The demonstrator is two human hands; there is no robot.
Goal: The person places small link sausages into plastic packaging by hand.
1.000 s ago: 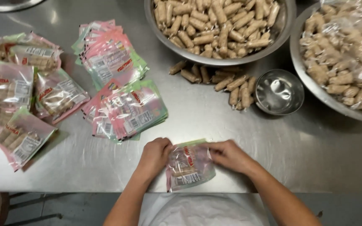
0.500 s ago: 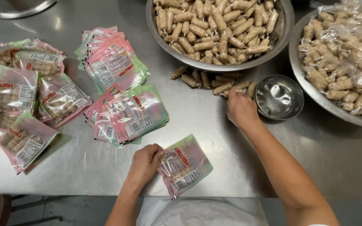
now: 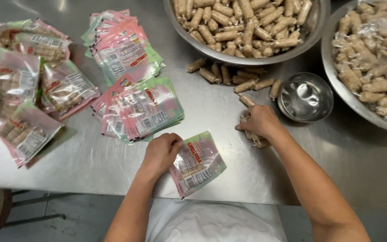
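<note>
In the head view, the left hand (image 3: 161, 152) is curling closed, gripping a pink-and-green clear plastic pouch (image 3: 198, 163) lying near the steel table's (image 3: 81, 157) near edge. The right hand (image 3: 260, 121), fingers bent down, is closing over small tan rolls (image 3: 255, 137) right of the pouch, just beside a small steel cup (image 3: 305, 97). Bare steel is lying open to the right

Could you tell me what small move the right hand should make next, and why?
Probably carry its rolls to the pouch. The right hand is closed over a few loose rolls on the steel table, while the left hand holds the partly filled pouch.
</note>
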